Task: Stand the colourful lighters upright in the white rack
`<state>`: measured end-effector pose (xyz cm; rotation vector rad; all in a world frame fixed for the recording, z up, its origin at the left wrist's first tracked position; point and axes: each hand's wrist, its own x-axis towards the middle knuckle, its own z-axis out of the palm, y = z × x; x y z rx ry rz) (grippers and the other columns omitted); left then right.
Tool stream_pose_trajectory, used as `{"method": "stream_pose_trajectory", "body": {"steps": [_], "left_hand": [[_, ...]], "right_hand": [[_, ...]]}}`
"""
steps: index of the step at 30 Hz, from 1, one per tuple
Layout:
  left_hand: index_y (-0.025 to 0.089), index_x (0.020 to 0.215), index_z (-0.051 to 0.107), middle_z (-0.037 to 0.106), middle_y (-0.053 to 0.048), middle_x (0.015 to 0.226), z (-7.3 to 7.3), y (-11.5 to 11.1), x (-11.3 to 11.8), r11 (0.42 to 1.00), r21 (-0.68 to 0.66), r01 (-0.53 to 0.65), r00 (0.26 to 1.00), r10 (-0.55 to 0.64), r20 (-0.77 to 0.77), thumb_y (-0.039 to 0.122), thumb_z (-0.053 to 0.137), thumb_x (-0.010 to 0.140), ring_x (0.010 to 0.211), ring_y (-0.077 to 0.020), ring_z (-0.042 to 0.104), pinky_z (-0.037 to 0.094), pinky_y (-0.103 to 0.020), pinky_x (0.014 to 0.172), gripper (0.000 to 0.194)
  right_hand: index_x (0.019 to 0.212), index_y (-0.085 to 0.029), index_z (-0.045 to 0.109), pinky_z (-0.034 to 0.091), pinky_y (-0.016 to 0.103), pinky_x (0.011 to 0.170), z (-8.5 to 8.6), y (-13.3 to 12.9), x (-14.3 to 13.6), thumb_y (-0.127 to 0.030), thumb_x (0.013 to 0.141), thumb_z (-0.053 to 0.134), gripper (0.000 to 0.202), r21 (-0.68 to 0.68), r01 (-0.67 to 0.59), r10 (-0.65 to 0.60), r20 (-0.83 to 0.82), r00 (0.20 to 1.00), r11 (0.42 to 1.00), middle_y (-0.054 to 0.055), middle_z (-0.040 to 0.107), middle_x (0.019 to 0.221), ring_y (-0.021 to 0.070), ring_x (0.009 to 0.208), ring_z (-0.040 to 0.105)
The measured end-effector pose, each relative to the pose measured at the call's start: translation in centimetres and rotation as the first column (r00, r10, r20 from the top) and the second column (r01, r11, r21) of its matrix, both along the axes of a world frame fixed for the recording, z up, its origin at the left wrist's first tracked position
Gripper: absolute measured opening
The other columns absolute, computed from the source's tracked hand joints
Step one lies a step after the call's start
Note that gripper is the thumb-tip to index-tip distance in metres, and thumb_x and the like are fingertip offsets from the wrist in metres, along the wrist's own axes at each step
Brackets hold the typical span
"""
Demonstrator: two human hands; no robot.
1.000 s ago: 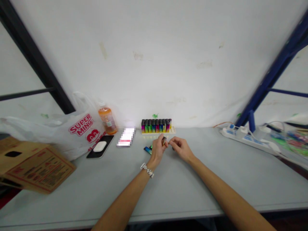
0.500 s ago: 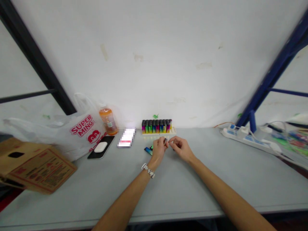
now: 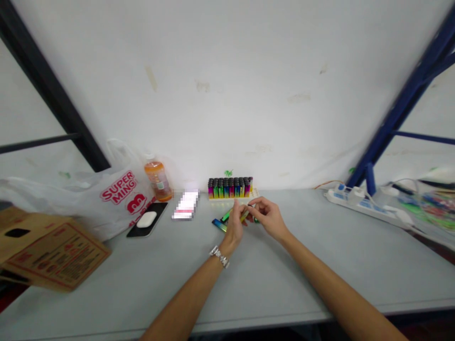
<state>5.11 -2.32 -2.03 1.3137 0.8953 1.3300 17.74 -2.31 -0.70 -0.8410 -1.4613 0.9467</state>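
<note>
My left hand (image 3: 234,228), wearing a silver bracelet, is closed around a yellow lighter (image 3: 244,217). My right hand (image 3: 269,217) meets it from the right, with thumb and forefinger pinched at the lighter's top end; fingers cover much of it. Beside the left hand, a blue lighter (image 3: 219,224) and a green lighter (image 3: 225,216) lie on the table, the green one partly hidden. Behind the hands, several multicoloured lighters (image 3: 230,190) with black tops stand upright in rows on a pale tray (image 3: 254,193).
To the left are a cardboard box (image 3: 60,255), a white plastic bag (image 3: 92,199), a bottle of orange liquid (image 3: 158,181), a black phone (image 3: 137,232) with a white case (image 3: 147,219) on it, and a blurred-out bright screen (image 3: 186,204). A power strip (image 3: 366,207) lies right.
The lighter in my left hand has tilted so its yellow body shows. My left fingers have straightened somewhat, and my right fingers have come against the lighter's end.
</note>
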Motion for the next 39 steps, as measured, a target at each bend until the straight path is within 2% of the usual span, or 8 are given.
{"method": "stream_pose_trajectory", "body": {"steps": [3,7,13,19,25,30,34,39], "left_hand": [[0.016,0.085,0.067,0.065,-0.006,0.081,-0.1,0.4,-0.1,0.993,0.06,-0.101,0.992,0.104,-0.065,0.068,0.021,0.093,0.078,-0.018,0.057,0.044,-0.031,0.073,0.07],[0.016,0.079,0.065,0.063,-0.006,0.075,-0.7,1.1,-0.2,0.983,0.049,-0.176,0.97,0.182,-0.16,0.061,0.018,0.097,0.073,-0.0181,0.056,0.043,-0.032,0.071,0.068],[0.02,0.082,0.057,0.061,-0.006,0.088,-1.3,0.6,0.1,0.887,0.43,-0.169,0.823,0.367,-0.433,0.038,0.035,0.1,0.089,-0.0205,0.055,0.043,-0.036,0.085,0.034],[0.02,0.099,0.056,0.062,-0.007,0.1,-0.8,-0.4,0.2,0.838,0.531,-0.125,0.766,0.422,-0.485,0.03,0.039,0.1,0.099,-0.0213,0.055,0.042,-0.038,0.091,0.02],[0.021,0.096,0.057,0.061,-0.007,0.099,-0.7,-0.6,0.0,0.845,0.523,-0.112,0.764,0.41,-0.499,0.031,0.036,0.1,0.099,-0.0216,0.055,0.042,-0.037,0.091,0.024],[0.021,0.094,0.057,0.061,-0.006,0.098,-1.1,0.0,-0.2,0.856,0.499,-0.137,0.784,0.402,-0.472,0.03,0.034,0.101,0.099,-0.0211,0.055,0.041,-0.038,0.095,0.026],[0.02,0.095,0.057,0.06,-0.007,0.098,-1.3,0.8,-0.6,0.851,0.459,-0.255,0.797,0.454,-0.398,0.028,0.032,0.1,0.099,-0.0213,0.055,0.043,-0.038,0.094,0.026],[0.02,0.097,0.056,0.06,-0.007,0.098,-1.4,1.1,-0.9,0.847,0.441,-0.296,0.807,0.469,-0.359,0.031,0.038,0.098,0.098,-0.0213,0.055,0.043,-0.037,0.092,0.021]], "right_hand": [[0.087,-0.019,0.058,0.032,0.022,0.041,1.0,0.9,0.9,-0.053,0.081,0.066,0.036,-0.024,0.023,-0.022,0.003,1.0,0.999,-0.008,0.047,0.051,0.0084,0.042,0.041],[0.099,-0.019,0.057,0.039,0.023,0.047,0.5,1.8,1.4,-0.05,0.082,0.063,0.036,0.015,0.024,-0.026,0.204,0.979,1.0,-0.005,0.055,0.06,0.0111,0.048,0.05],[0.1,-0.021,0.063,0.041,0.027,0.064,-2.5,0.6,0.7,-0.039,0.093,0.049,0.024,0.314,0.295,-0.43,0.598,0.677,0.902,0.0,0.061,0.07,0.0153,0.065,0.056],[0.092,-0.02,0.063,0.038,0.026,0.067,-0.8,0.2,1.1,-0.032,0.091,0.049,0.017,0.426,0.36,-0.558,0.607,0.566,0.83,0.001,0.059,0.072,0.0165,0.073,0.058],[0.095,-0.021,0.059,0.039,0.028,0.071,1.5,-4.1,2.0,-0.032,0.095,0.045,0.017,0.365,0.149,-0.385,0.749,0.539,0.919,0.003,0.062,0.087,0.0175,0.08,0.057],[0.099,-0.02,0.056,0.041,0.033,0.076,0.0,-7.8,0.7,-0.04,0.097,0.043,0.024,0.4,0.011,-0.376,0.852,0.364,0.916,0.01,0.06,0.102,0.0228,0.092,0.053],[0.096,-0.019,0.056,0.04,0.032,0.075,-1.2,-4.7,0.8,-0.047,0.097,0.044,0.03,0.456,-0.007,-0.433,0.849,0.303,0.89,0.009,0.059,0.096,0.0234,0.093,0.051],[0.088,-0.017,0.059,0.036,0.028,0.074,-0.7,1.9,1.4,-0.028,0.1,0.033,0.03,0.515,-0.024,-0.476,0.807,0.349,0.857,0.008,0.064,0.088,0.0193,0.087,0.055]]}}
